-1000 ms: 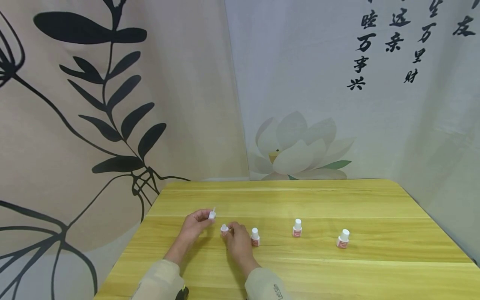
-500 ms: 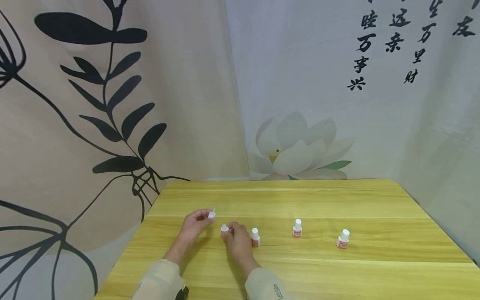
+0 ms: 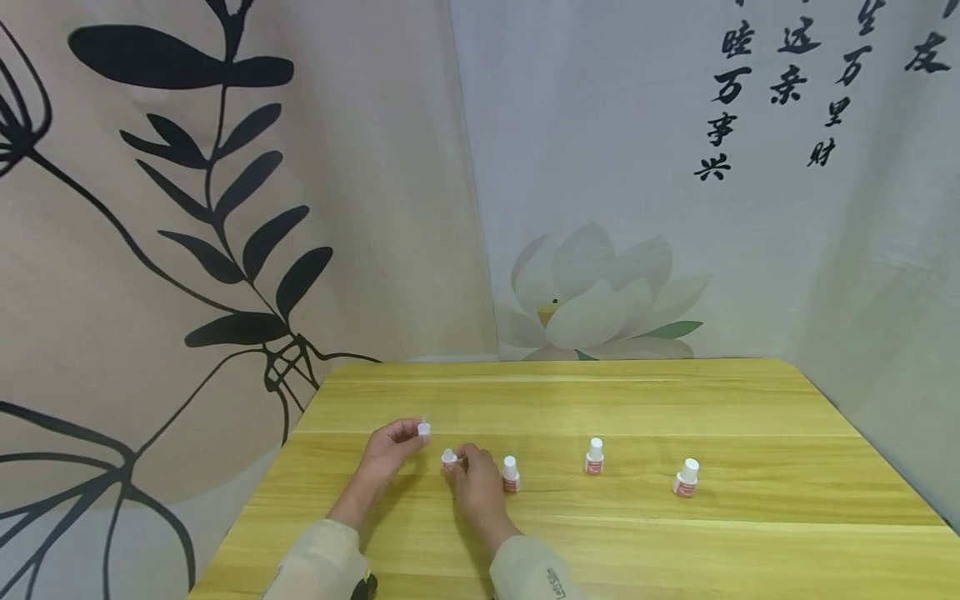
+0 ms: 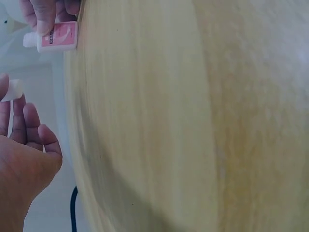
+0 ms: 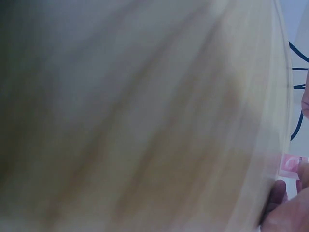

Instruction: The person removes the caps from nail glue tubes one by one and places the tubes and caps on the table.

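My left hand pinches a white cap between thumb and fingers, over the left part of the table. A thin stem points upward from the cap in the head view. Just to the right, my right hand holds a small white bottle with a pink label; its narrow neck is uncovered. In the left wrist view the bottle stands at the table surface with fingers on its side, and the cap is apart from it. The right wrist view catches only part of the right hand and the pink label.
Three similar capped bottles stand upright on the wooden table: one close beside the right hand, one farther right, another rightmost. A printed cloth backdrop hangs behind the table's far edge.
The cap in my left hand has turned slightly, its stem shifting a little to the left. The right hand and the bottles have stayed where they were.
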A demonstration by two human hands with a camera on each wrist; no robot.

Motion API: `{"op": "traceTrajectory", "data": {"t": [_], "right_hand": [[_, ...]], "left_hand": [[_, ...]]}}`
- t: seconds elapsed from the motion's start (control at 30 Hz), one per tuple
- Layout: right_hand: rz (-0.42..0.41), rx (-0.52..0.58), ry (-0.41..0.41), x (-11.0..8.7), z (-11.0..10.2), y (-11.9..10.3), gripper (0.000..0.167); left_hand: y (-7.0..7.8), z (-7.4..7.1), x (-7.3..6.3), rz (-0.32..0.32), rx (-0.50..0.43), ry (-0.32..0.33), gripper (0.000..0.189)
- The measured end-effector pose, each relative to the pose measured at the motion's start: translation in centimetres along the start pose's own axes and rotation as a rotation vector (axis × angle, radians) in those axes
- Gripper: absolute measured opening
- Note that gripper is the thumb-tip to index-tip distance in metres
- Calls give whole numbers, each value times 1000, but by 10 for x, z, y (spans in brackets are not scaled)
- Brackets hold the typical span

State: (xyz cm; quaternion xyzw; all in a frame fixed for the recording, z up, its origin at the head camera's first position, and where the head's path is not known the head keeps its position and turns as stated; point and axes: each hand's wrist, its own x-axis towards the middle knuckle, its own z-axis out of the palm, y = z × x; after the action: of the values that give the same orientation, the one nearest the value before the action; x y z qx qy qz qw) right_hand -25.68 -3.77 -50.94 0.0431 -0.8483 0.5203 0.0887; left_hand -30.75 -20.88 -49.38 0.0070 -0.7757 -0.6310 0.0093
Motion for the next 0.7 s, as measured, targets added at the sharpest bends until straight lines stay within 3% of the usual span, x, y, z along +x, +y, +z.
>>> {"op": "traceTrajectory", "data": {"t": [0.43,0.7], "right_hand": [[-2,-15,4,1,2,1,11],[7,-9,2,1,3,2,10]], "left_hand": [[-1,0,-1,-16,-12,14,20],[-5,-2,-3,-8,38,1,20]]}}
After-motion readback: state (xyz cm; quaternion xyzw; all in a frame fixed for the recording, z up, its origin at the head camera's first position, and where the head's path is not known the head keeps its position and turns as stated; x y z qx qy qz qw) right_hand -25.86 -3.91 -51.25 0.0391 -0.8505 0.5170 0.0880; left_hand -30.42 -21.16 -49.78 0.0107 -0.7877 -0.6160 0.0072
